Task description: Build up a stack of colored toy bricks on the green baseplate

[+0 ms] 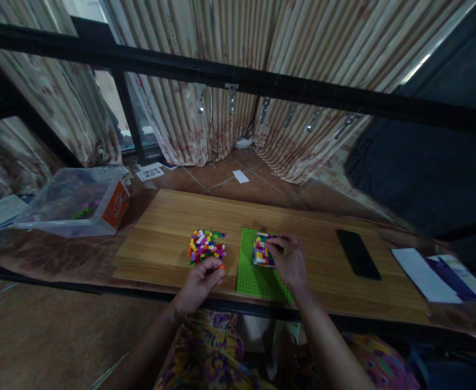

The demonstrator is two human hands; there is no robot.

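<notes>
Between the thumb and fingers of my left hand (203, 281) is a small orange toy brick (222, 267). Just beyond that hand lies a loose pile of small multicoloured bricks (205, 245) on the wooden board. My right hand (289, 260) reaches over a green studded baseplate (248, 276). A block built of many coloured bricks (262, 250) stands on this plate. The right fingertips are bent together at the top of the block; whether a loose brick is between them is too small to tell. Part of the block's right side is hidden by that hand.
The wooden board (160, 216) lies on a brown table. A clear plastic box (75, 227) with a few bricks inside stands at the left. To the right are a black phone-like slab (357, 253) and papers (424, 273). A dark bar (181, 62) crosses before curtains (197, 130).
</notes>
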